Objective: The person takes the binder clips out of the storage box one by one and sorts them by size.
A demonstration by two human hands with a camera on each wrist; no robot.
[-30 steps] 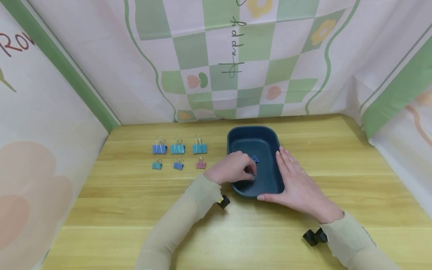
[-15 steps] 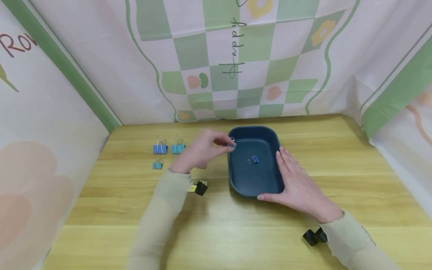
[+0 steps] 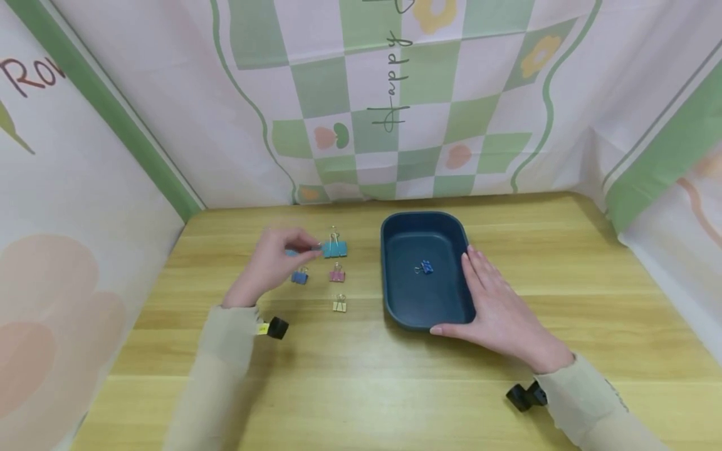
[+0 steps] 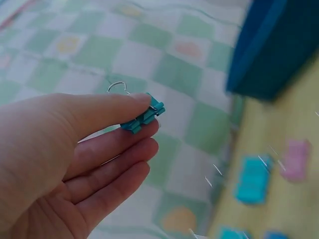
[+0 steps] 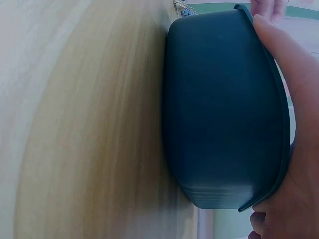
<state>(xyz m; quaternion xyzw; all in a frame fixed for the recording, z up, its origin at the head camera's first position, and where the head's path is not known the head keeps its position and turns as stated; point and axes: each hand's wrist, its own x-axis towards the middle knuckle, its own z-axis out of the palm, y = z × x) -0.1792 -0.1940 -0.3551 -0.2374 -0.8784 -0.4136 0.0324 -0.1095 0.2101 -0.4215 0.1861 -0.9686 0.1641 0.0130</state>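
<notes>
My left hand is above the clips at the left of the table. Thumb and fingers pinch a small teal binder clip, its wire loop standing up. Behind that hand sits a large teal binder clip, mostly hidden; another large teal clip stands just right of the fingertips. Below are a small blue clip, a pink clip and a yellow clip. My right hand rests with extended fingers along the right side of a dark blue tray, thumb at its front corner. A blue patterned clip lies inside.
The wooden table backs onto a checked curtain, with more cloth on both sides. Black wrist cameras sit at the left sleeve and the right sleeve.
My left hand has come out of the tray with the teal clip and moved left over the clip rows. The yellow clip is now uncovered. My right hand and the tray stay put.
</notes>
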